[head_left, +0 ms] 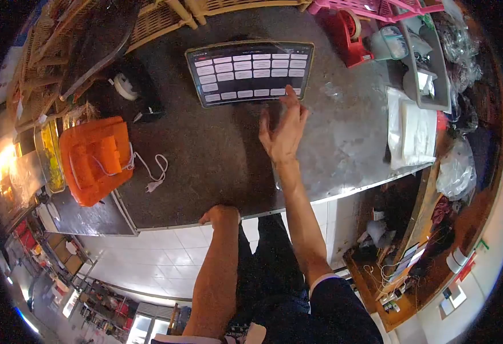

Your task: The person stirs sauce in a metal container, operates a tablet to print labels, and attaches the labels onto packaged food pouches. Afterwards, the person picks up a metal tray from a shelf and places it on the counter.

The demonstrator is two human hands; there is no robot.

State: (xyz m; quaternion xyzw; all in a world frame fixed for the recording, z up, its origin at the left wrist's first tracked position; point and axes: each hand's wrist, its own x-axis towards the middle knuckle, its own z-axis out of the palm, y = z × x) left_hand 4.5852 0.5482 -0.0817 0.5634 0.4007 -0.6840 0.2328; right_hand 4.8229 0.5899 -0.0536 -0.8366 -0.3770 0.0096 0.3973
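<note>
The tablet point(248, 83) lies on the dark tabletop point(200, 152) at the top centre of the frame, its screen filled with rows of pale buttons. Just right of centre, the person's right hand point(286, 127) is empty, its fingers loosely spread, the index fingertip over the screen's lower right corner; whether it touches the glass cannot be told. At lower centre, the left hand point(223, 214) rests at the table's near edge, its finger spread unclear.
</note>
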